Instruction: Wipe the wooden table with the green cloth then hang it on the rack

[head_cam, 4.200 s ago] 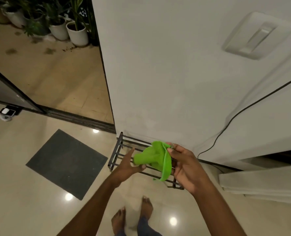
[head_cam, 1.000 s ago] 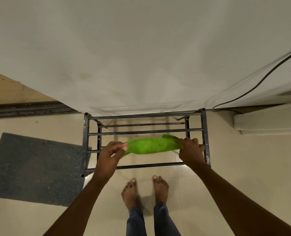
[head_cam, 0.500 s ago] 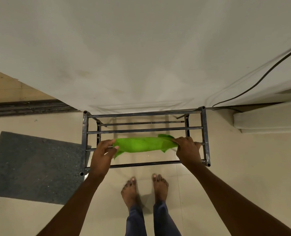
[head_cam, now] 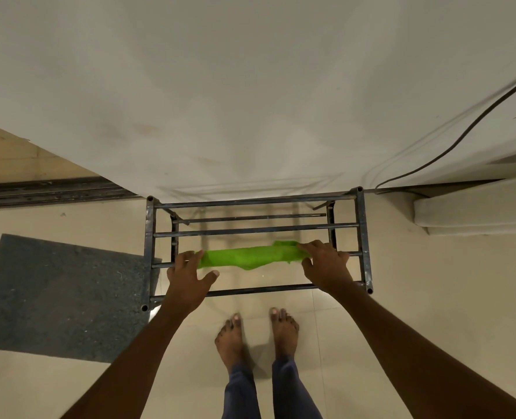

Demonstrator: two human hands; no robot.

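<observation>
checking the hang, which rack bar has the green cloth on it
The second bar from the front, draped with the green cloth; the front bar and those nearer the wall are bare.

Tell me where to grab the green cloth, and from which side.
Best grip the green cloth at its two ends, coming from above on the near side: it lies stretched along one bar of the rack, its middle sagging. The right hand pinches the right end; the left hand rests on the left.

green cloth (head_cam: 247, 257) ends under left hand (head_cam: 187, 279) and right hand (head_cam: 326, 267), mat (head_cam: 54, 297) cropped — left edge
</observation>
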